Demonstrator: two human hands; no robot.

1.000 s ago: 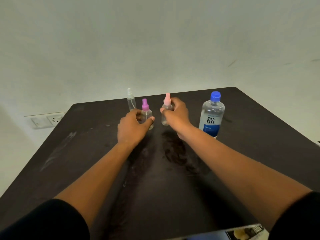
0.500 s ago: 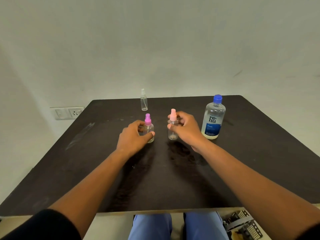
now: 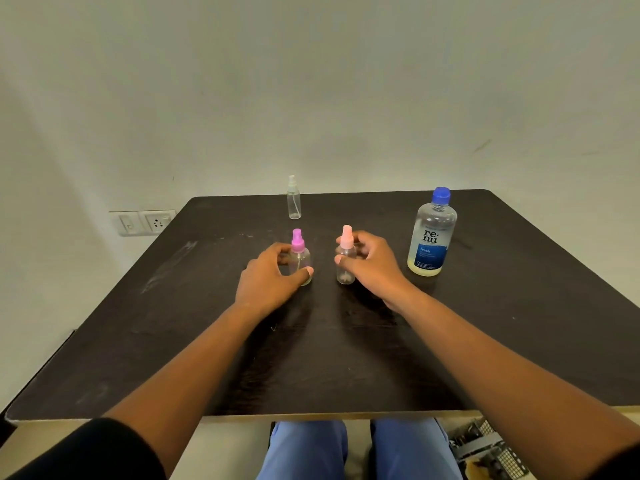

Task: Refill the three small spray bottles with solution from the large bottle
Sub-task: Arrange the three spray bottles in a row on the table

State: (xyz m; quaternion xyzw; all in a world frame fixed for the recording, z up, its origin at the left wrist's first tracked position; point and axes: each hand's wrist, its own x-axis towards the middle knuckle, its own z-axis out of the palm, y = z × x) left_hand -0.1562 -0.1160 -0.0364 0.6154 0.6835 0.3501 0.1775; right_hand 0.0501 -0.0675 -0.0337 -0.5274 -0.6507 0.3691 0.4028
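Your left hand [image 3: 266, 282] has its fingers [image 3: 282, 249] curled round the purple-capped bottle [image 3: 300, 259], thumb pressed to its near side; your right hand [image 3: 370, 268] pinches the pink-capped bottle [image 3: 345, 259] the same way, thumb tip on the glass-clear body below the cap. Both bottles stand upright on the counter [image 3: 346, 358], side by side at about 12 o'clock from you, close enough that each hand can steady one. That grip looks meant for bringing the pair within easy reach, or for holding the bodies while the spray caps come off. The clear bottle [image 3: 293, 199] waits alone at the far edge, around 11 o'clock, well apart from both hands. The large bottle [image 3: 432, 237], blue cap on, sits at 1 o'clock just beside your right hand, handy for pouring. All caps look fitted, so no filling seems begun. Both small bodies are narrow, so keep them upright
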